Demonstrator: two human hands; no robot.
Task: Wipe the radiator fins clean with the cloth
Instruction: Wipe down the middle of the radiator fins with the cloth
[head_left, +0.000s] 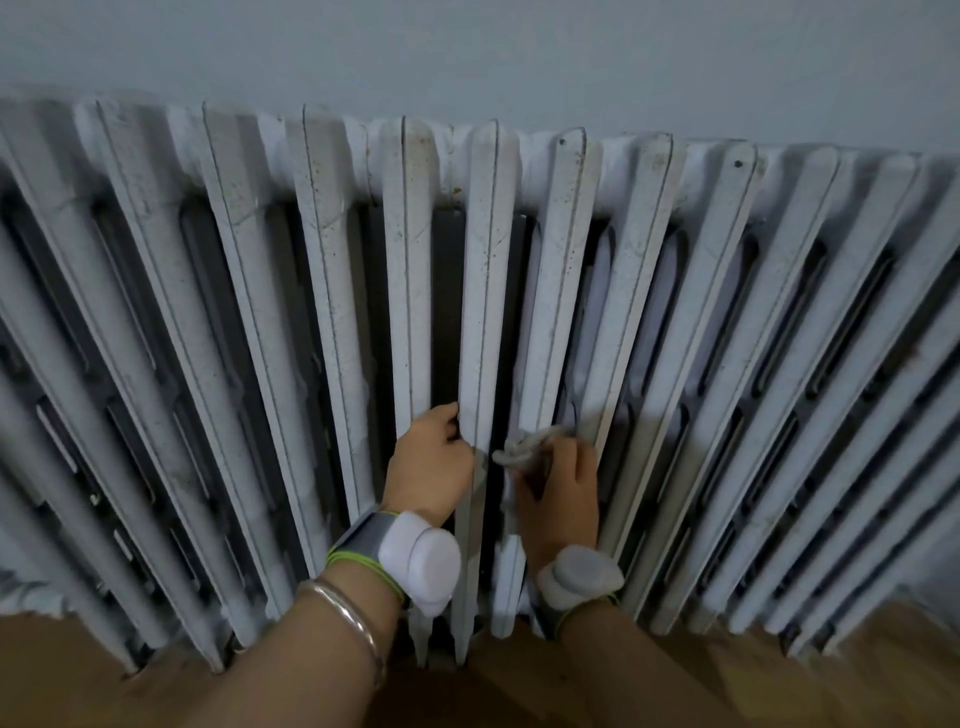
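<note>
Filling nearly the whole view, a white-painted radiator (332, 270) is standing against a pale grey-blue wall (467, 47), its tall fins fanning outward under the wide lens and showing brown specks and grime along their front ridges. Dark slots are opening between the fins, and a warm brown wooden floor (779, 686) is running along the foot of the radiator. The room is looking dim, with soft shadow falling across the lower right fins. The left hand (434, 462) is gripping the middle fin (483, 286) low down, its fingers curling round the fin's left edge. Just beside it, the right hand (563, 493) is clutching the cloth (522, 449), a crumpled greyish-white wad, and is pressing it against the lower part of the neighbouring fin (561, 260), at the gap between the two fins. The hands are working close together but not touching. A silver bangle (345, 613) is circling the left forearm, and white wrist units (421, 556) are sitting strapped on both wrists with green cord.
</note>
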